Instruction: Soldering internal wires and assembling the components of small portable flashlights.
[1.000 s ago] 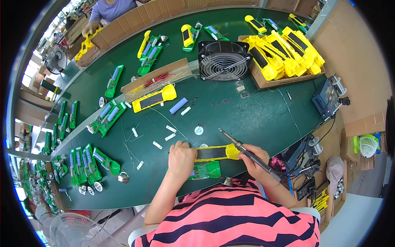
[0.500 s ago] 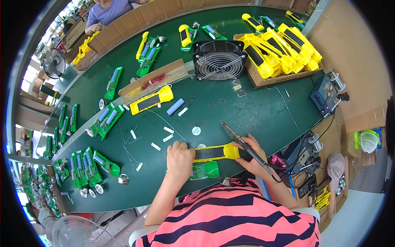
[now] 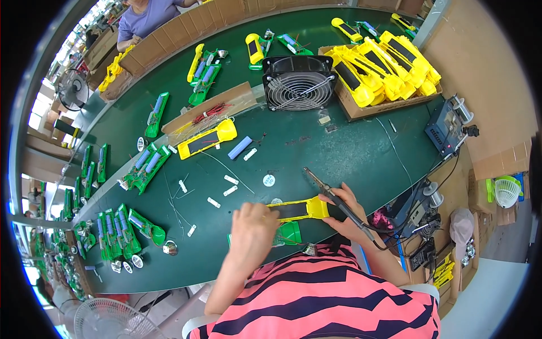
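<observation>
in the head view, holding the soldering iron across the right hand, with thumb and forefinger at the broad end of the yellow casing, seemingly touching. covering the other end with the left hand, blurred and curled at the fingers; cannot tell a grasp from a mere touch there. having the yellow casing between both hands, just beyond a partly hidden green casing, near the front edge of the green tabletop.

could scorch the yellow plastic, if hot at the tip, by twisting a right wrist crowded with iron and casing together. could burn the left hand by reaching carelessly past that tip. could let the casing tilt or slip, if loosely held on the left. could snag the thin wires or scatter the small white pieces by sweeping the left hand outward.

looks glossy and long in the yellow casing, raised at the rim around a flat, dark panel. tapers to a narrow metal tip on the iron. shines, bowl-shaped, in the metal reflector just beside the green casing. turns smooth and cylindrical in the blue cell, matte and scuffed on the tabletop.
</observation>
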